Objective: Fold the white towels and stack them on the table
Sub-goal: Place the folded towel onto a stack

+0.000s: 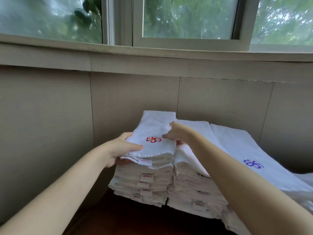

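A folded white towel with a red logo (155,133) lies on top of the left stack of folded towels (144,185). My left hand (121,148) grips its near left corner, thumb on top and fingers underneath. My right hand (176,133) holds its right edge, thumb on top beside the logo. A second stack (194,190) stands right next to it, partly behind my right forearm. A white towel with a blue logo (245,155) lies spread over the right side.
The dark wooden table (118,216) shows in front of the stacks. A beige panelled wall (50,107) rises close behind and to the left, with a window sill and windows above. More white cloth (304,182) lies at the far right.
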`<state>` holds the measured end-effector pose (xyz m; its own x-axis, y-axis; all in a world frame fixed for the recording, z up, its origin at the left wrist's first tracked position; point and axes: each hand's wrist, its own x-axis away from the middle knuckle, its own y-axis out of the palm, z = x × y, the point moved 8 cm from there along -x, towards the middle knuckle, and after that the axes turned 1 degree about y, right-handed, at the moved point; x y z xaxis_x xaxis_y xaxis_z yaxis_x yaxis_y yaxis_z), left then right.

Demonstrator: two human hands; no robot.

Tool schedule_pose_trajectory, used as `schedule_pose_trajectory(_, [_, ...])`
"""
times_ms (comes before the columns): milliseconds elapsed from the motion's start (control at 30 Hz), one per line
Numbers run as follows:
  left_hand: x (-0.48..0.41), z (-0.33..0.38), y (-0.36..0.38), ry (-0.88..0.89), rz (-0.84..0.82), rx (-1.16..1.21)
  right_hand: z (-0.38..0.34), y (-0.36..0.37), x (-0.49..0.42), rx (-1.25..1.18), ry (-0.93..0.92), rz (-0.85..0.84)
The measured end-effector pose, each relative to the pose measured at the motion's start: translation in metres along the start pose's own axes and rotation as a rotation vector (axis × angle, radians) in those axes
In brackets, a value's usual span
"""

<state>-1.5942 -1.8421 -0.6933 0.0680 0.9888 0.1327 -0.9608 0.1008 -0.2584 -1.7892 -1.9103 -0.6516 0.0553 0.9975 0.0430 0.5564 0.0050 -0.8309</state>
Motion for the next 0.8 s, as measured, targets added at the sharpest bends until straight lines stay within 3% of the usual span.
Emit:
schedule_pose_trajectory(100, [0.01,0.0,0.001,0.063,0.146,-0.105,-0.013,0.004,0.034,0.324,-0.182,0.176])
schedule_pose_trajectory(200, [0.03,0.007,0.004,0.119,0.377,-0.601,-0.019,0.016,0.077,0.538,-0.273,0.264])
schedule_pose_trajectory(300, [0.052,0.018,0.032,0.323,0.421,-1.023,-0.024,0.028,0.113,0.658,-0.366,0.232])
schedule_pose_trajectory(400, [0.075,0.018,0.048,0.383,0.417,-1.127,-0.022,0.024,0.146,0.66,-0.429,0.166])
schedule_pose_trajectory(533, [0.106,0.023,0.058,0.262,0.417,-1.182,0.003,0.013,0.197,0.473,-0.485,-0.031])
schedule_pose_trajectory(633, [0.132,0.035,0.083,0.303,0.378,-1.179,0.046,-0.019,0.238,0.328,-0.506,0.002])
schedule_pose_trajectory(733, [0.151,0.048,0.128,0.411,0.268,-1.136,0.119,-0.064,0.271,0.237,-0.405,0.063])
schedule_pose_trajectory(800, [0.162,0.051,0.173,0.473,0.148,-1.12,0.189,-0.093,0.293,0.233,-0.222,0.086])
